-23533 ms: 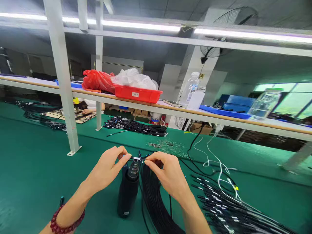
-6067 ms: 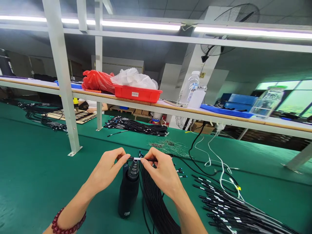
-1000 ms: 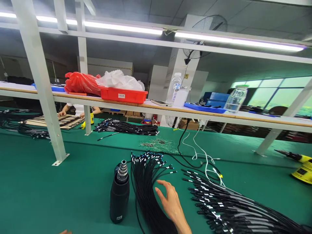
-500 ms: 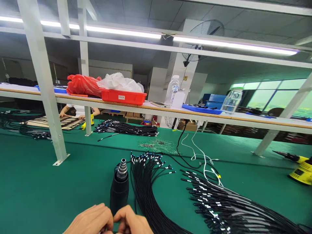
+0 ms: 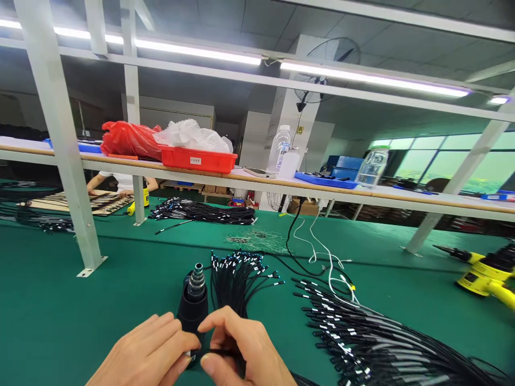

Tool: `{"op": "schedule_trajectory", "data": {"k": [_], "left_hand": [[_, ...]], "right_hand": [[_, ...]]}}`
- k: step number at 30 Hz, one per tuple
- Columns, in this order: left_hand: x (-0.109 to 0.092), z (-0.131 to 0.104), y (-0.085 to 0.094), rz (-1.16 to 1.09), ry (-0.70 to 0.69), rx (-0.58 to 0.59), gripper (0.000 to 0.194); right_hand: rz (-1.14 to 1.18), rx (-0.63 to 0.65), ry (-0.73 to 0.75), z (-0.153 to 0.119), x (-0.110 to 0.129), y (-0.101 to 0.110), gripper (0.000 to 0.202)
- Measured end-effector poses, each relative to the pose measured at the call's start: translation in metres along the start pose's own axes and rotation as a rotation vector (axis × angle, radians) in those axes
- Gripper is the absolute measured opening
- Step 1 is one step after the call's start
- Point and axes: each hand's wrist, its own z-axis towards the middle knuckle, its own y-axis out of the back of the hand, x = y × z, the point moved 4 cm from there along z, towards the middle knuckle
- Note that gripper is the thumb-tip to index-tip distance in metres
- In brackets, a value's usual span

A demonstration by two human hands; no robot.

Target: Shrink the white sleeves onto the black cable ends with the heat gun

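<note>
Green table [image 5: 132, 300] beneath ceiling lights [image 5: 374, 79].

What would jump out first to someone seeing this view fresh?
Probably the bright red tub heaped with white plastic on the shelf, beside a red bag. Next, the fan of black cables with white labels spreading across the green table at the lower right. Then the yellow tool at the far right edge.
</note>
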Motion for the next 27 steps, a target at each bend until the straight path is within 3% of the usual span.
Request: {"op": "schedule_trajectory", "data": {"k": [4,9,12,15,18,27], "left_hand": [[0.002,0.003,0.008,0.018,0.116,-0.075,0.034],[0.0,0.005,0.031,0.117,0.07,-0.242,0.029],[0.008,0.016,0.034,0.074,0.133,-0.133,0.021],[0.021,0.027,0.029,0.013,0.312,0.03,0.03],[0.031,0.036,0.024,-0.048,0.427,0.111,0.041],[0.048,0.055,0.012,-0.24,0.488,0.048,0.043]], "right_hand": [[-0.01,-0.077,0.019,0.012,0.021,0.011,0.004],[-0.058,-0.175,-0.02,0.025,0.024,0.025,0.018],[-0.073,-0.183,-0.002,0.035,0.024,0.029,0.019],[-0.056,-0.181,0.011,0.046,0.024,0.03,0.02],[-0.052,-0.203,0.006,0.056,0.022,0.032,0.02],[-0.145,-0.276,0.016,0.075,0.004,0.035,0.019]]}}
